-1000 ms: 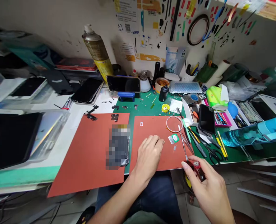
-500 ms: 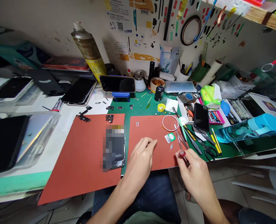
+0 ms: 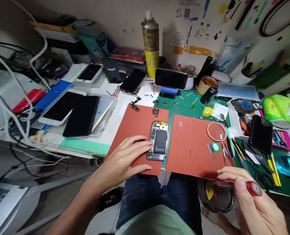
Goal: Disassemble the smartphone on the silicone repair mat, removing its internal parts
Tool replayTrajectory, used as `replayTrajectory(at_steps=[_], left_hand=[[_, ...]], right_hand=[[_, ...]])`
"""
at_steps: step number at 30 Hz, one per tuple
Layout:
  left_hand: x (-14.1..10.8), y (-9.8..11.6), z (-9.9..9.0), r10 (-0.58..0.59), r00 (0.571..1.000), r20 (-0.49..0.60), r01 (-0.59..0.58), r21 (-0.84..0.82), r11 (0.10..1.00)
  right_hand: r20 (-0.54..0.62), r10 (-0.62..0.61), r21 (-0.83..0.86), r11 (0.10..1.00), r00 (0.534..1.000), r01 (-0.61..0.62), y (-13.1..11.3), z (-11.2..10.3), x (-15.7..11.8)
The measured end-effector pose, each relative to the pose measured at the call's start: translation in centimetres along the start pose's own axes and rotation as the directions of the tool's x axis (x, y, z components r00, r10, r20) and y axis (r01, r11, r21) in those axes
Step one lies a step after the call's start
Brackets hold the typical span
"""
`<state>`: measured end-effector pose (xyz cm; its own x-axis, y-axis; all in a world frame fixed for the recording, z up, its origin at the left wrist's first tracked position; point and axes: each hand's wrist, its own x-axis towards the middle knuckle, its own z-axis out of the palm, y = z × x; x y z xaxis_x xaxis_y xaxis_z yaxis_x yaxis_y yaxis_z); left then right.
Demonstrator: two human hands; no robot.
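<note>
Little writing can be made out in front of you. The printed sheet (image 3: 178,39) on the wall carries lines too small to read, with a square code above it. The lettering on the yellow spray can (image 3: 151,49) and on the small red-and-white tube (image 3: 116,91) is also too blurred to read. The end cap of your red screwdriver (image 3: 253,188) shows a cross inside a ring, and no brand is legible on the opened phone (image 3: 160,140).

That phone lies upright in your view on the left red mat (image 3: 135,124), near its right edge. Its inside faces up: a dark battery (image 3: 160,141) with faint small print, silvery metal parts around it, and yellow pieces at the top end.

Your left hand (image 3: 125,155) is spread flat, fingers released and holding nothing, their tips at the phone's left edge. Your right hand (image 3: 254,202) has its fingers clenched around the red screwdriver, past the front edge of the right red mat (image 3: 191,147). On that mat sit a pale ring (image 3: 216,122) and a green sticker (image 3: 215,147); a small metal bracket (image 3: 155,112) lies above the phone.
</note>
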<state>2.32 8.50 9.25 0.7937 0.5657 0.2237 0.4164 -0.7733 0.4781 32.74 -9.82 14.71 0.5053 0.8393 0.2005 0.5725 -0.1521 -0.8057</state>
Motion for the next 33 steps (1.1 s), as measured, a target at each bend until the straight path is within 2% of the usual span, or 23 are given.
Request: replayTrajectory(at_steps=[3,5,7,10,12,15,18,23,27,33], left_hand=[[-0.6,-1.4,0.7,0.002,1.000,0.029,-0.001,-0.016,1.000],[-0.4,-1.6,1.2,0.010,1.000,0.017,-0.010,-0.031,0.999],[-0.1,-1.5,1.6,0.038,0.999,0.004,-0.038,-0.027,0.999],[0.4,-1.4,1.9,0.086,0.996,-0.009,-0.086,0.019,0.996],[0.6,-1.4,2.0,0.122,0.992,-0.022,-0.120,0.056,0.991],[0.8,-1.5,2.4,0.174,0.984,-0.041,-0.170,0.088,0.982],[0.8,-1.6,2.7,0.193,0.979,-0.063,-0.186,0.102,0.977],[0.8,-1.5,2.8,0.189,0.977,-0.100,-0.180,0.097,0.979],[0.8,-1.4,2.7,0.176,0.978,-0.115,-0.167,0.082,0.983],[0.7,-1.6,2.9,0.167,0.979,-0.118,-0.160,0.067,0.985]], right_hand=[[0.061,-0.099,-0.009,0.995,0.993,0.100,-0.5,2.1,-0.1],[0.086,-0.231,-0.019,0.972,0.969,0.233,0.1,3.8,-0.2],[0.091,-0.289,-0.045,0.955,0.953,0.294,0.8,5.0,-0.4],[0.022,-0.174,-0.054,0.983,0.985,0.174,1.3,6.0,-1.2],[-0.064,-0.094,0.006,0.995,0.993,0.095,1.1,6.3,-1.9],[-0.114,-0.126,0.114,0.984,0.986,0.139,0.5,7.0,-2.5],[-0.021,-0.239,0.138,0.961,0.971,0.240,-0.1,8.0,-2.0],[0.115,-0.371,0.068,0.928,0.922,0.365,-1.0,8.8,0.0],[0.195,-0.392,0.078,0.920,0.899,0.384,-1.5,8.8,0.7],[0.222,-0.392,0.065,0.919,0.893,0.388,-1.7,8.7,0.9]])
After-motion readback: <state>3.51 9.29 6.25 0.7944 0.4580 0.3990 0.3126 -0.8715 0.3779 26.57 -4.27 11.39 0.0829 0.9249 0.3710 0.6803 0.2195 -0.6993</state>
